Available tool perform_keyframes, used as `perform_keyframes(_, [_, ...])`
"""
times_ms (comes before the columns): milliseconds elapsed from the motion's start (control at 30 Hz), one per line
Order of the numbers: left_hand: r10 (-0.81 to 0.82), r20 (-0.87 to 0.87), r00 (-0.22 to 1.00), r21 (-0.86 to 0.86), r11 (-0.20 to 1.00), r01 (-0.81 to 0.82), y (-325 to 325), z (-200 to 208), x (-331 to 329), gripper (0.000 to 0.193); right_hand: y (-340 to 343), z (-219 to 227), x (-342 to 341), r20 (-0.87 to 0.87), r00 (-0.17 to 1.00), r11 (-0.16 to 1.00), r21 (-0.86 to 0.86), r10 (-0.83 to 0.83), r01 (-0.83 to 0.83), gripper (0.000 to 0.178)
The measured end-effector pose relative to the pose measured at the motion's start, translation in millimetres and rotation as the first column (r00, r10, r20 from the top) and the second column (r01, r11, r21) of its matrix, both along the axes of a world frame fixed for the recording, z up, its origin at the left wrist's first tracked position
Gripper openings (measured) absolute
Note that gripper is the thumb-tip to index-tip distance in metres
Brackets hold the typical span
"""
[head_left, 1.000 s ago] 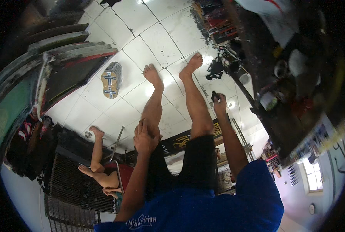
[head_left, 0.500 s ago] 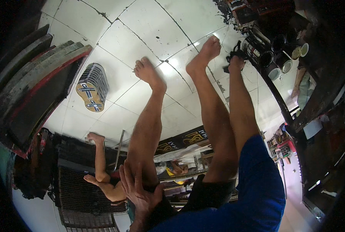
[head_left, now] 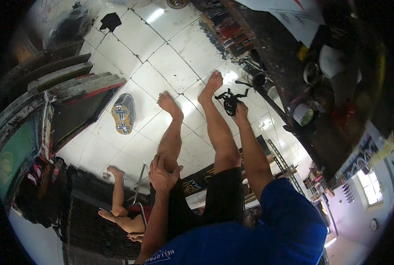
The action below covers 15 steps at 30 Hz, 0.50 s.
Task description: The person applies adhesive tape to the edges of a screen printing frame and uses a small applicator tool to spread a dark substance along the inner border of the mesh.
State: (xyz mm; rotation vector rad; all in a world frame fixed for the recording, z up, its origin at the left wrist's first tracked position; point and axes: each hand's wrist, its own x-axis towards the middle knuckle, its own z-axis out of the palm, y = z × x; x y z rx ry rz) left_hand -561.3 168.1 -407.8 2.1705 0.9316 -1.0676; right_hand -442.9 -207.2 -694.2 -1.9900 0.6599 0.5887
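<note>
My left hand (head_left: 164,173) lies on my left knee, fingers spread, holding nothing. My right arm reaches out past my right leg. At its end, my right hand (head_left: 241,111) is closed on a tangle of black straps (head_left: 229,100), held just above the tiled floor beside my right foot. The fingertips are partly hidden by the straps. On the floor beyond my left leg stands a stack of sole-shaped pieces (head_left: 123,115), tan on top with a dark and white pattern; neither hand touches it.
Flat framed panels (head_left: 75,110) lean in a row at the left. Another person's bare leg (head_left: 117,190) shows at the lower left by a dark slatted rack (head_left: 91,221). A dark worktable (head_left: 289,84) with a cup (head_left: 303,115) stands at the right. A black scrap (head_left: 110,21) lies on the far floor.
The view has shifted, bringing more of the worktable and far floor into sight. My right hand, still with the black straps, is nearer my right foot. My left hand stays on my knee.
</note>
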Motion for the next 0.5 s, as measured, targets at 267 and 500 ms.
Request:
perform_keyframes(267, [-0.089,0.03,0.996,0.008,0.996,0.089,-2,-2,-14,0.085,-60,-78,12,-0.172,0.866,0.872,0.068,-0.469,0.485,0.03])
perform_keyframes(500, [-0.155,-0.076,0.985,-0.047,0.987,0.152,-2,-4,-1,0.087,-78,-131,51,-0.056,0.809,0.811,-0.049,-0.585,0.583,0.03])
